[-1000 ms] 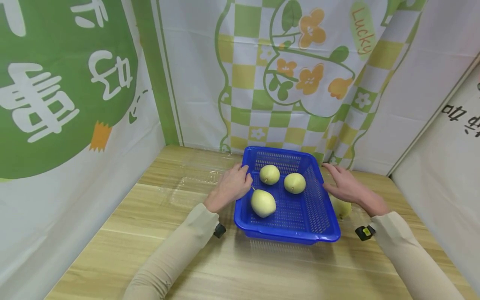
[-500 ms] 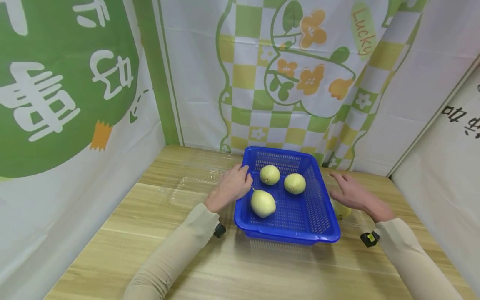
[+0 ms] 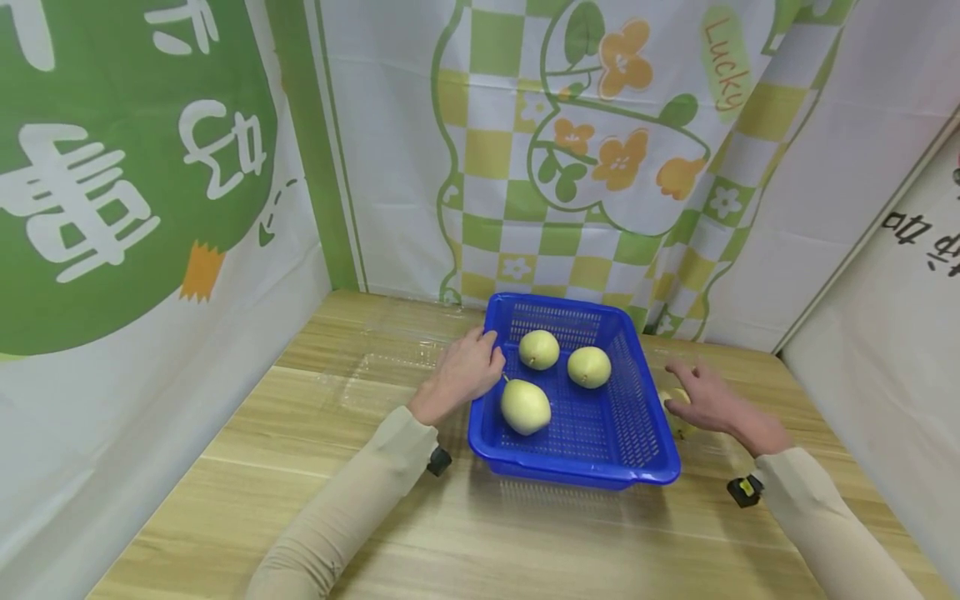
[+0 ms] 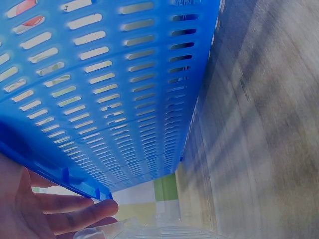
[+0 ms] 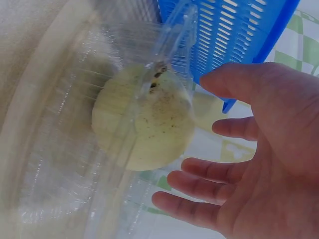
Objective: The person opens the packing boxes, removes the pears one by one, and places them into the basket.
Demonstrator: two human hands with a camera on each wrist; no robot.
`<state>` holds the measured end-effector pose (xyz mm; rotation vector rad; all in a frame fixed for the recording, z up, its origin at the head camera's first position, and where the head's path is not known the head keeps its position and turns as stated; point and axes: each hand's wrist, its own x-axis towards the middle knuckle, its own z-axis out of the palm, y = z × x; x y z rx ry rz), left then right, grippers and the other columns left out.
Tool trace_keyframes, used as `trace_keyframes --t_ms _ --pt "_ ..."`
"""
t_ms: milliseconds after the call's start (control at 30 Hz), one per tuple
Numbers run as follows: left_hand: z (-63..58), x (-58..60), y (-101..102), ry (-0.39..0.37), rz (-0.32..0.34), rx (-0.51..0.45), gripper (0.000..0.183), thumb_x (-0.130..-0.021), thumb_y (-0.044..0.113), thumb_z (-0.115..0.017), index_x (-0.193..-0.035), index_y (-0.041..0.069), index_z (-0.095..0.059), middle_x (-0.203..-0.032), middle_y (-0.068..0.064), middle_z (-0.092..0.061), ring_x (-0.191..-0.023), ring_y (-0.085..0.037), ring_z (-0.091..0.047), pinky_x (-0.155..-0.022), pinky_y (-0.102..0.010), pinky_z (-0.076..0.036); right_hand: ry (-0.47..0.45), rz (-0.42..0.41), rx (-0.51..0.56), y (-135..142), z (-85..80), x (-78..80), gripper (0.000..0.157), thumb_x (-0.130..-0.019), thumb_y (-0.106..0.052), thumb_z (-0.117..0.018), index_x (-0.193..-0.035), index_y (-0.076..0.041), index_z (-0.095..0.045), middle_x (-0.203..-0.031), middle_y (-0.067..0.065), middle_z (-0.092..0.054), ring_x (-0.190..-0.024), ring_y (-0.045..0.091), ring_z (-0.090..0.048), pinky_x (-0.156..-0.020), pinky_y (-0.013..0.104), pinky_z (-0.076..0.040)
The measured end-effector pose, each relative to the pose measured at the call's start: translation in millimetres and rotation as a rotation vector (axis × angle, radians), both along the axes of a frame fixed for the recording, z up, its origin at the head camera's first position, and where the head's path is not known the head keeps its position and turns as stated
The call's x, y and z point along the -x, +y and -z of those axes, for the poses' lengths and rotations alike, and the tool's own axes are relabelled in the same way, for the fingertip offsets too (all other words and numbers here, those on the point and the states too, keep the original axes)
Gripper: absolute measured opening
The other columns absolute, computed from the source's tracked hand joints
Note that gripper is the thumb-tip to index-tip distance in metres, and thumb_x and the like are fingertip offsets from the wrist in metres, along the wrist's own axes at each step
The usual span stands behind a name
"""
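Observation:
A blue plastic basket (image 3: 577,433) stands on the table with three pale yellow-green pears inside, the nearest pear (image 3: 526,407) being by its left wall. My left hand (image 3: 467,367) grips the basket's left rim; in the left wrist view the fingers (image 4: 75,219) lie under the rim beside the slotted wall. Right of the basket, another pear (image 5: 144,119) sits in a clear plastic container (image 5: 60,164). My right hand (image 3: 708,400) hovers close by that pear, fingers spread and holding nothing. Its hand partly covers the pear in the head view.
To the left of the basket lies another clear plastic container (image 3: 390,379) on the wooden table (image 3: 300,500). A patterned cloth (image 3: 517,167) hangs right behind the basket, and white sheeting (image 3: 870,333) borders the right side.
My right hand has moved away from the basket's right rim, to the right and down toward the pear in the clear container. The left hand and the basket stay put.

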<state>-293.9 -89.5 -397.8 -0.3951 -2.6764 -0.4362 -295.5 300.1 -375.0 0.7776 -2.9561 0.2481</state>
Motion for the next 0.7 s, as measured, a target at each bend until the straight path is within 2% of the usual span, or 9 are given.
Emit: trace_keyframes --t_ms 233,367,533,700 --pt "0.8 0.6 -0.5 -0.012 -0.009 0.006 0.045 -0.092 0.03 -0.036 -0.122 0.005 -0.057 -0.122 -0.017 -0.056 -0.096 -0.034 -0.062 -0.077 -0.047 -0.051 -0.028 0.023 -0.052 1.3 5.5 -1.4 0.058 -0.083 -0.029 -0.064 -0.127 0.005 -0.046 -0.104 0.036 -0.051 -0.092 0.044 -0.053 -0.071 0.053 -0.045" --pt "0.1 0.0 0.0 -0.006 -0.005 0.001 0.041 -0.092 0.029 -0.039 -0.119 0.004 -0.058 -0.12 -0.017 -0.057 -0.095 -0.034 -0.062 -0.077 -0.047 -0.051 -0.072 0.05 -0.065 1.8 8.7 -2.7 0.06 -0.084 -0.031 -0.063 -0.129 0.003 -0.045 -0.108 0.036 -0.049 -0.095 0.045 -0.053 -0.073 0.054 -0.046" --pt "-0.9 -0.3 0.5 -0.008 -0.001 -0.002 0.04 -0.092 0.028 -0.04 -0.117 0.004 -0.058 -0.12 -0.017 -0.057 -0.095 -0.034 -0.062 -0.077 -0.047 -0.051 -0.096 0.044 -0.069 3.9 14.4 -1.9 0.061 -0.084 -0.034 -0.063 -0.129 0.002 -0.043 -0.111 0.037 -0.05 -0.099 0.048 -0.052 -0.077 0.057 -0.045" --pt "-1.3 -0.4 -0.1 -0.014 0.001 0.001 0.043 -0.092 0.028 -0.038 -0.121 0.003 -0.057 -0.121 -0.017 -0.056 -0.097 -0.034 -0.061 -0.079 -0.046 -0.051 -0.131 0.052 -0.067 3.5 17.9 -1.9 0.065 -0.082 -0.037 -0.065 -0.13 0.001 -0.043 -0.105 0.033 -0.051 -0.087 0.037 -0.055 -0.066 0.046 -0.046"
